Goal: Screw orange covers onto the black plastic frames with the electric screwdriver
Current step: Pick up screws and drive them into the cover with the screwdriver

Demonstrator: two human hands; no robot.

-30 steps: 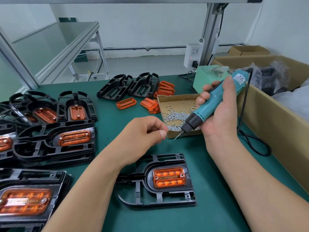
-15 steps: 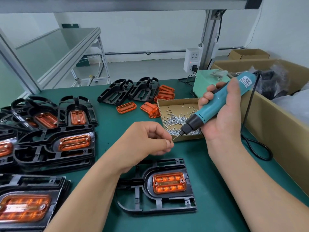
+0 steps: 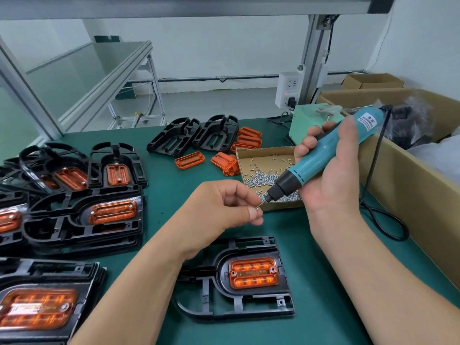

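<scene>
Green bench mat (image 3: pixel 174 188) fills most of the frame, w/ white wall and aluminium racking behind. Btm ctr: one black frame (image 3: pixel 239 307) lies flat on the mat, an orange cover (image 3: pixel 252 272) seated in its oval recess; can't tell whether its end holes hold screws. Both hands sit higher up, mid frame, clear of that part. Right hand (image 3: pixel 331 180) wraps round the teal body of the electric screwdriver (image 3: pixel 321 160), thumb along the top, fingers curled under. The tool slants down to the left, bit tip meeting the left hand (image 3: pixel 224 210). Its black cord (image 3: pixel 383 215) drops from the upper end and loops on the mat at right. Left hand: thumb + forefinger pinch a small screw (image 3: pixel 258 207) right at the bit tip, other fingers curled in. Screw is too small to tell if it's seated on the bit. Just behind the tool, an open cardboard tray (image 3: pixel 251 155) holds a heap of silver screws. Left of the tray lie loose orange covers (image 3: pixel 189 160), and behind those, bare black frames (image 3: pixel 194 135) lean together. Left side: piles of frames w/ covers fitted (image 3: pixel 82 220), running to btm left. Right edge: big cardboard box (image 3: pixel 410 190). Upper ctr-right: wall socket (image 3: pixel 288 89) on the post, pale green unit (image 3: pixel 308 120) below it.
</scene>
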